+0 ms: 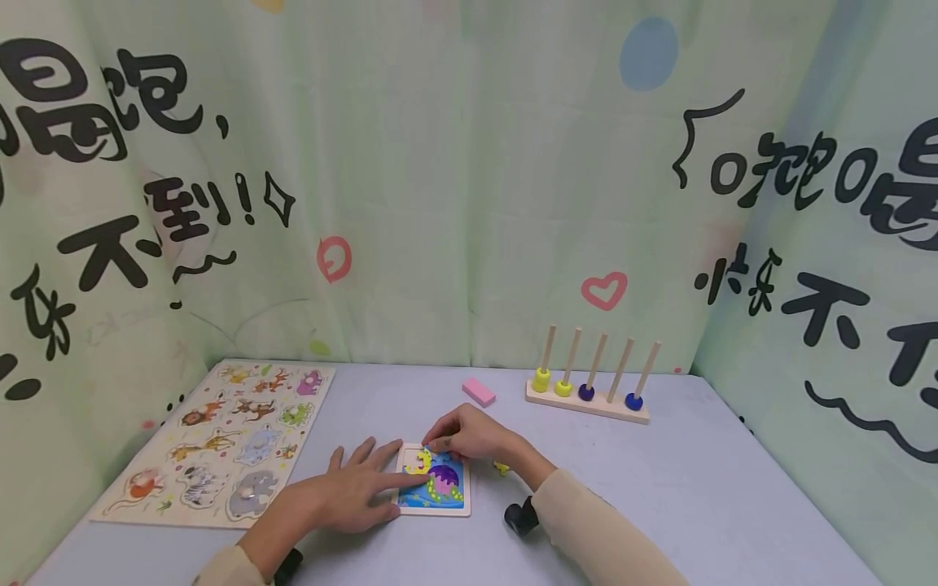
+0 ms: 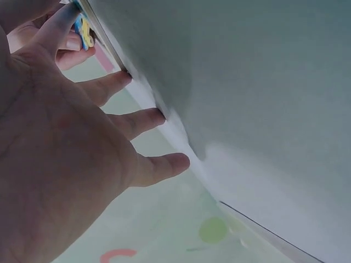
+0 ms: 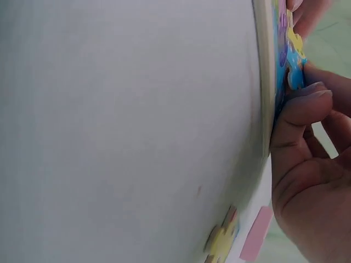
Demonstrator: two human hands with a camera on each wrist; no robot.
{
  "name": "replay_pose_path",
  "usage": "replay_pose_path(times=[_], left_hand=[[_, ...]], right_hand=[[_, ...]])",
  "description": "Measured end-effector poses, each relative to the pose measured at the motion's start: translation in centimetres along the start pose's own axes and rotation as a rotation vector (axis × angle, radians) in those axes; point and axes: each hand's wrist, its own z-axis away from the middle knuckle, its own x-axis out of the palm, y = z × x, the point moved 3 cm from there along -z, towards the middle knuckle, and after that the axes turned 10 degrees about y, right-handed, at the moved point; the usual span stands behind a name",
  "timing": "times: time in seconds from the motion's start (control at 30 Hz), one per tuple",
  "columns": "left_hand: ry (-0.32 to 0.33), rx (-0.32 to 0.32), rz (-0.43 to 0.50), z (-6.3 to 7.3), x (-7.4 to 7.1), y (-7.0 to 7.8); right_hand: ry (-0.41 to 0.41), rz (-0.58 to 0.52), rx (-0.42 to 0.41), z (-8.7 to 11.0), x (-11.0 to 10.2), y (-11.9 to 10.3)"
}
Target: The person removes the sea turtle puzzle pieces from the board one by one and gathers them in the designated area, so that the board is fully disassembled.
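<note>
A small jigsaw puzzle in a pale wooden frame [image 1: 434, 513] lies on the table, its picture blue with purple and yellow shapes. My left hand [image 1: 348, 494] is spread at the puzzle's left side, index finger stretched across the picture and thumb by the lower left corner. With thumb and fingers, my right hand [image 1: 472, 434] pinches a blue-and-yellow puzzle piece [image 3: 296, 68] over the top edge of the puzzle. In the right wrist view this piece stands tilted up from the board. Another loose puzzle piece [image 3: 222, 241], partly yellow, lies on the table to the right of the frame.
A large wooden animal puzzle board [image 1: 172, 448] lies at the left. Behind the right hand is a pink block [image 1: 479, 392]. A wooden peg stand [image 1: 586, 402] with yellow and dark blue beads stands at the back right, before a printed curtain [image 1: 469, 203].
</note>
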Motion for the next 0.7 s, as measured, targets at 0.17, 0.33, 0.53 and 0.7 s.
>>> replay_pose_path(times=[0.17, 0.33, 0.53, 0.7], left_hand=[[0.009, 0.014, -0.006, -0.5, 0.8, -1.0], [-0.003, 0.010, -0.005, -0.2, 0.1, -0.1], [-0.011, -0.005, -0.010, -0.4, 0.2, -0.2], [0.010, 0.000, -0.011, -0.6, 0.6, -0.8]], right_hand=[[0.018, 0.012, 0.005, 0.1, 0.2, -0.2], [0.036, 0.027, 0.018, 0.1, 0.3, -0.4], [0.044, 0.024, 0.032, 0.1, 0.2, -0.4], [0.033, 0.006, 0.031, 0.3, -0.3, -0.2]])
